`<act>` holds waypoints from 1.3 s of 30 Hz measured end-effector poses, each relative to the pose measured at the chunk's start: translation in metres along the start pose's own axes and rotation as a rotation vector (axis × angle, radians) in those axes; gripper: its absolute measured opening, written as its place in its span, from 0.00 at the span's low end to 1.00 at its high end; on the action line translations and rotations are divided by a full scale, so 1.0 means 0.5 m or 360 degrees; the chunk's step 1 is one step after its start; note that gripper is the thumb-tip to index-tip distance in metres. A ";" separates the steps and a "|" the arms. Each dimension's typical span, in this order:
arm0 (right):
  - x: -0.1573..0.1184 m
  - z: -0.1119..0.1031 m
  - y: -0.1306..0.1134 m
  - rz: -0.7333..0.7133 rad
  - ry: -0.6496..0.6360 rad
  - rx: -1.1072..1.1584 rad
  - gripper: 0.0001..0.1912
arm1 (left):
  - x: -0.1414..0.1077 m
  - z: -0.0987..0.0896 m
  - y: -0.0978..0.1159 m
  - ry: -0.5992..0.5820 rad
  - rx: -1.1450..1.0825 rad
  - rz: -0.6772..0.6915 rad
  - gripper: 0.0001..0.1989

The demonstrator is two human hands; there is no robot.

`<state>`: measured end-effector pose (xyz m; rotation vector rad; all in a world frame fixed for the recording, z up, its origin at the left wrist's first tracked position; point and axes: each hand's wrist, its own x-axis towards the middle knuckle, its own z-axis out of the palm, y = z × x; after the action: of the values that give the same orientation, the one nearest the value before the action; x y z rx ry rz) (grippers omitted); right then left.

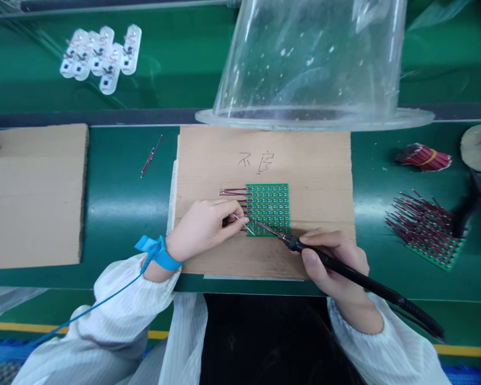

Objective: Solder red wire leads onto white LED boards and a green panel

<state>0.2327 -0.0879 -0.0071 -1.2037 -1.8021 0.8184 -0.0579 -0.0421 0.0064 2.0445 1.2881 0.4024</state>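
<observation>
Some wire (pixel 249 230) hides in the pinching left hand (pixel 209 227); right hand (pixel 347 252) grips soldering iron (pixel 336 265)

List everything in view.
Boards: two, green, centre, right
Solder wire: one, silver, centre
Soldering iron: one, black, centre
Wires: many, maroon, left, centre, right
Wire bundle: one, red, right
Cardboard: two, brown, centre, left
Tool: one, black, right
Modules: about five, white, upper left
Hood: one, clear, top
Round object: one, cream, right
Bench: one, green, underneath
Strap: one, blue, left
Sleeves: two, white, bottom
Left grip: one, on solder wire
Right grip: one, on soldering iron
</observation>
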 end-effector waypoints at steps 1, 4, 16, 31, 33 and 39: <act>-0.004 0.000 0.003 0.0010 0.0007 0.0019 0.06 | 0.000 0.000 0.000 0.0004 0.0001 0.0005 0.10; -0.019 -0.001 0.015 0.0103 0.0050 0.0130 0.08 | 0.000 0.000 -0.001 0.0008 0.0005 0.0012 0.11; -0.017 -0.002 0.019 0.0191 -0.0015 0.0128 0.07 | -0.001 0.004 -0.004 0.0001 -0.0007 -0.0017 0.09; -0.017 0.005 0.019 0.0217 0.0033 0.0280 0.07 | 0.000 0.006 0.002 0.0031 0.0005 -0.0049 0.10; -0.016 0.009 0.017 0.0225 0.0146 0.0357 0.06 | 0.000 0.006 0.000 0.0035 0.0014 -0.0047 0.10; 0.010 0.014 0.007 0.0071 0.0300 0.0413 0.07 | 0.004 0.012 -0.003 0.0032 0.0023 -0.0068 0.10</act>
<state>0.2267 -0.0824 -0.0122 -1.1145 -1.4721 0.9023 -0.0543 -0.0422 0.0009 2.0259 1.3479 0.3957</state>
